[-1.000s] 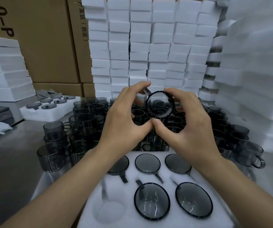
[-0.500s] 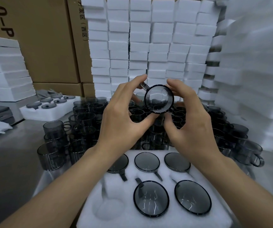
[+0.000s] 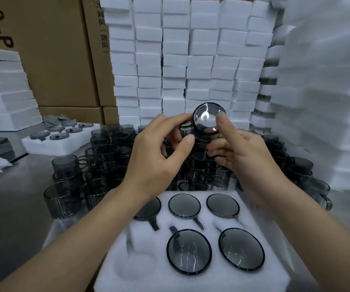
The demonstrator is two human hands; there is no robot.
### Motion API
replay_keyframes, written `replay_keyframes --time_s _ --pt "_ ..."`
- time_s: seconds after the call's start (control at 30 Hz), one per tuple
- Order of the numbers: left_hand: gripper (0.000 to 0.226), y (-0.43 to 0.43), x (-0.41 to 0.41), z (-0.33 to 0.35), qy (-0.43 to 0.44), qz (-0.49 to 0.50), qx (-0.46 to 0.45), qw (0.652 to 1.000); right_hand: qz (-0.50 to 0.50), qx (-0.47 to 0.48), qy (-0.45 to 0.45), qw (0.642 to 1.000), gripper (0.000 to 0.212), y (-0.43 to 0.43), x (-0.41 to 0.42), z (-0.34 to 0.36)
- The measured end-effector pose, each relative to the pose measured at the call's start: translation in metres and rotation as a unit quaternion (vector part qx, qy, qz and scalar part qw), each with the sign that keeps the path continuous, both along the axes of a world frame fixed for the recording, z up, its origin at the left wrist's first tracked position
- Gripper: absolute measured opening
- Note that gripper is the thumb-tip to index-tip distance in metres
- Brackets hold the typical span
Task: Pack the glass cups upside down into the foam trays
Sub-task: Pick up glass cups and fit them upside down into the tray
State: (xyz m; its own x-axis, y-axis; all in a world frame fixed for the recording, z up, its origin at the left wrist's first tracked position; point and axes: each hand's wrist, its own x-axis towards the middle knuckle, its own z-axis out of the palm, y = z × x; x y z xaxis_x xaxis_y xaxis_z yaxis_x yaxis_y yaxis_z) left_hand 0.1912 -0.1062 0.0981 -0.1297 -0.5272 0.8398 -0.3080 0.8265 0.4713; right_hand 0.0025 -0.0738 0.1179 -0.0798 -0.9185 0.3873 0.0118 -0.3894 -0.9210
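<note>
1. While both hands grip one glass cup (image 3: 209, 118) above the far edge of the foam tray (image 3: 216, 284), its flat base faces the camera and its long axis points away, roughly level.
2. The left hand (image 3: 159, 159) pinches its left side between forefinger and thumb. The right hand (image 3: 244, 159) steadies the right edge.
3. The empty pocket (image 3: 136, 263), at the tray's near-left corner, lies below the cup and nearer the left hand.
4. The glass is smoked, glossy and round. The tray is white, soft and grainy, with five cups seated base up.
</note>
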Motion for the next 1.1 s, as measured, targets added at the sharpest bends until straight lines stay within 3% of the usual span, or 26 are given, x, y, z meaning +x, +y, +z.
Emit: replay_keyframes --time_s 0.17,0.3,0.43,0.5,0.57,0.63,0.8,0.9,1.1 --pt "0.025 0.000 0.000 0.001 0.017 0.013 -0.006 1.000 0.009 0.025 -0.002 1.000 0.054 0.000 0.003 -0.001" --pt "0.020 0.000 0.001 0.001 0.031 -0.004 0.042 0.999 0.000 0.003 0.027 1.000 0.039 0.002 0.002 -0.002" --pt "0.030 -0.001 0.000 0.001 0.036 -0.036 0.098 0.994 -0.022 -0.063 0.084 0.994 0.028 0.001 0.003 -0.006" --pt "0.039 -0.002 0.000 0.001 0.024 -0.038 0.117 0.992 -0.085 -0.133 0.161 0.974 0.034 -0.002 0.002 -0.011" --pt "0.042 -0.003 -0.001 0.000 0.006 -0.028 0.137 0.990 -0.170 -0.199 0.280 0.924 0.050 -0.004 0.001 -0.017" --pt "0.039 -0.004 -0.001 -0.001 0.008 -0.039 0.154 0.987 -0.210 -0.227 0.323 0.894 0.061 -0.005 0.002 -0.021" --pt "0.049 -0.006 -0.001 0.004 0.053 -0.105 0.195 0.974 -0.205 -0.230 0.303 0.902 0.074 -0.006 0.007 -0.025" --pt "0.055 -0.007 -0.001 0.005 0.059 -0.128 0.239 0.961 -0.187 -0.219 0.283 0.915 0.059 -0.003 0.009 -0.024" --pt "0.034 -0.009 -0.002 0.005 0.064 -0.090 0.247 0.963 -0.195 -0.220 0.309 0.904 0.052 -0.003 0.008 -0.023"
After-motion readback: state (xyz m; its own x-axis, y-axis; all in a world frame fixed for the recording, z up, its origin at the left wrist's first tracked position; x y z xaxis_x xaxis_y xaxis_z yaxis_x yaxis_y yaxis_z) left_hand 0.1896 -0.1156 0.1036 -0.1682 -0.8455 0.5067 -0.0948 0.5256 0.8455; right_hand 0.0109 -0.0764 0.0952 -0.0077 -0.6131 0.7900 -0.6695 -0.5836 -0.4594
